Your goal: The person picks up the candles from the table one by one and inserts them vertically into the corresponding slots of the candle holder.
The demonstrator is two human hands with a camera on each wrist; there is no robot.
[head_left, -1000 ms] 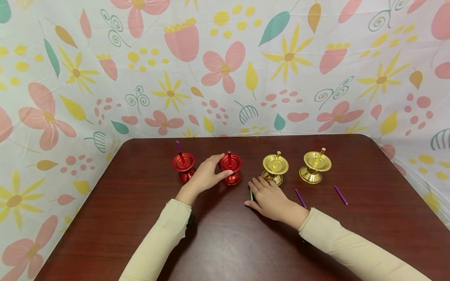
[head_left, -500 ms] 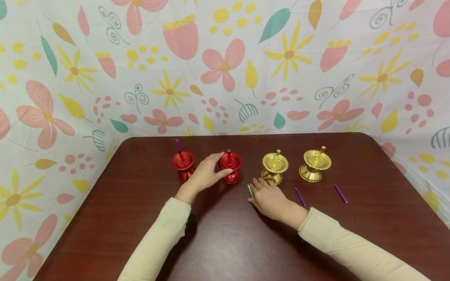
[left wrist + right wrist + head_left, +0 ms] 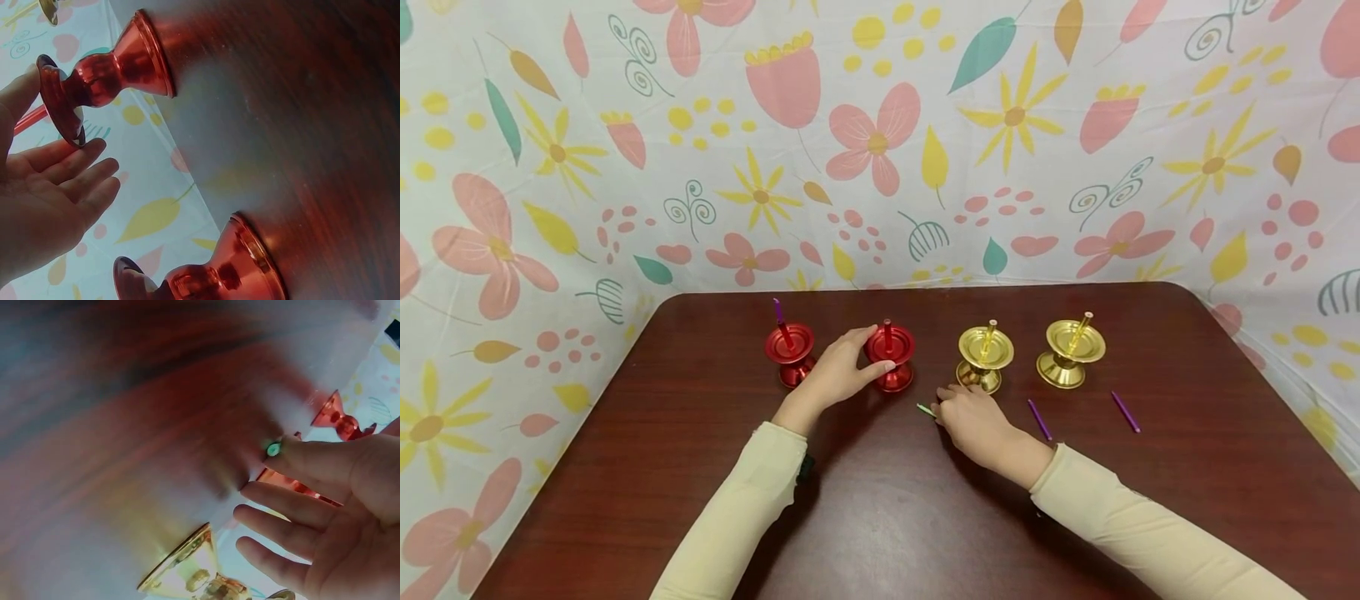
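My left hand [image 3: 837, 372] grips the dish rim of a red candle holder [image 3: 897, 377], thumb on one side and fingertips on the other; the left wrist view shows this holder [image 3: 100, 78] with its hollow stem. A thin green candle [image 3: 927, 410] lies low over the table, its near end pinched by my right hand [image 3: 979, 427]. In the right wrist view the candle's round end [image 3: 273, 449] shows at the thumb tip, while the other fingers extend apart. Just behind the right hand stands a gold candle holder [image 3: 980, 379].
To the left, another red holder [image 3: 789, 343] bears an upright purple candle [image 3: 778, 312]. A second gold holder [image 3: 1063, 371] stands at the right. Two purple candles [image 3: 1039, 419] lie on the brown table [image 3: 880, 517], in front of the gold holders. Patterned cloth [image 3: 880, 208] hangs behind.
The green candle has swung from pointing away to pointing left, and my right fingers have drawn in around its end. My left hand stays on the red holder.
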